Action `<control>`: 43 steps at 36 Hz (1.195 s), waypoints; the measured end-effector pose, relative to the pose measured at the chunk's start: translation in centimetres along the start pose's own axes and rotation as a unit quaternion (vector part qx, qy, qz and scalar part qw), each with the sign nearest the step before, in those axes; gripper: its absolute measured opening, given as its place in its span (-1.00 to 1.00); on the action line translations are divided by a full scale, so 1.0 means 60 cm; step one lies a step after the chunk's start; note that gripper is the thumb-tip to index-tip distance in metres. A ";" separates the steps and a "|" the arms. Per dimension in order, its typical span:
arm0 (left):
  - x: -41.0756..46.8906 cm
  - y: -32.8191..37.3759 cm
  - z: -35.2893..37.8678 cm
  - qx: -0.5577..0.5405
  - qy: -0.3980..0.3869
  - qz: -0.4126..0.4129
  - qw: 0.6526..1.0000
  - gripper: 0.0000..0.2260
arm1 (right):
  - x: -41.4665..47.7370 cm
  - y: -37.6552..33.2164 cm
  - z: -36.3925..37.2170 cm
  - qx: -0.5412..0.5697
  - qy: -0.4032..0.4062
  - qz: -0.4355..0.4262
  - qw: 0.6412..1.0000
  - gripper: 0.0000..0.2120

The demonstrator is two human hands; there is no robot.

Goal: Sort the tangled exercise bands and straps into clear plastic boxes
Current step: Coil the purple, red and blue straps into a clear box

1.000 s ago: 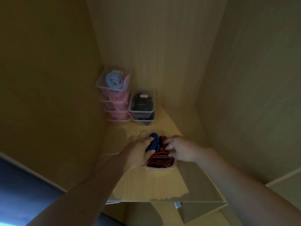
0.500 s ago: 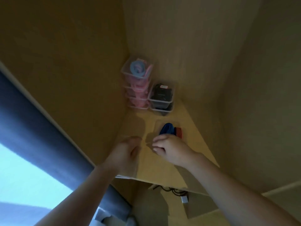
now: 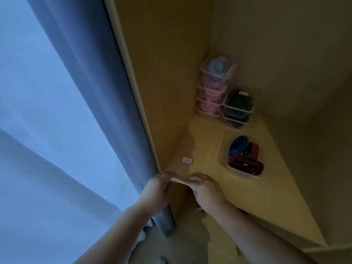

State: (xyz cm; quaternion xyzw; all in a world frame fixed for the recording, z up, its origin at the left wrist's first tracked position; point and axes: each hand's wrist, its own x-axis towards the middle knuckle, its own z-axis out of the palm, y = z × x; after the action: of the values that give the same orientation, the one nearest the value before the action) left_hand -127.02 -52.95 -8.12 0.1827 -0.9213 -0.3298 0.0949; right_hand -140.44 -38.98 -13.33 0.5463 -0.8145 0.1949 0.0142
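Observation:
An open clear box [image 3: 223, 149] sits on the wooden shelf [image 3: 266, 187], holding a coiled blue band [image 3: 238, 145] and red-and-black striped bands [image 3: 245, 164]. At the shelf's front left corner lies a flat clear plastic lid [image 3: 185, 168] with a small label. My left hand [image 3: 157, 189] and my right hand [image 3: 207, 189] each pinch its near edge, fingers curled over it. Both hands are well to the left of the open box and apart from it.
In the back corner stands a stack of clear boxes with pink and light-blue bands [image 3: 215, 86]. Beside it is a shorter stack with black straps [image 3: 239, 105]. A blue curtain [image 3: 85, 92] hangs left of the cabinet's side wall [image 3: 162, 73].
Both hands left the box of blue and red bands and moved left to the shelf's front corner, where they now pinch the clear lid. My view swung left toward the curtain.

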 end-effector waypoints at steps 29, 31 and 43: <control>0.145 0.115 0.051 -0.080 0.003 0.201 0.976 -0.76 | -0.097 0.038 -0.167 -0.094 0.185 0.091 0.974 -0.85; 0.157 0.133 0.064 -0.076 -0.007 0.205 0.976 -0.75 | -0.105 0.061 -0.173 -0.096 0.160 0.110 0.976 -0.90; 0.195 0.180 0.151 -0.050 -0.047 0.176 0.982 -0.75 | -0.109 0.171 -0.207 -0.011 0.005 0.172 0.985 -0.70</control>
State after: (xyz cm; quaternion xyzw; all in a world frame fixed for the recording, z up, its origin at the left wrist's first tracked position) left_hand -143.36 -44.71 -7.47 -0.0028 -0.9249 -0.3616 0.1171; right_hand -149.35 -25.68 -6.49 0.3971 -0.8983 0.1880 -0.0093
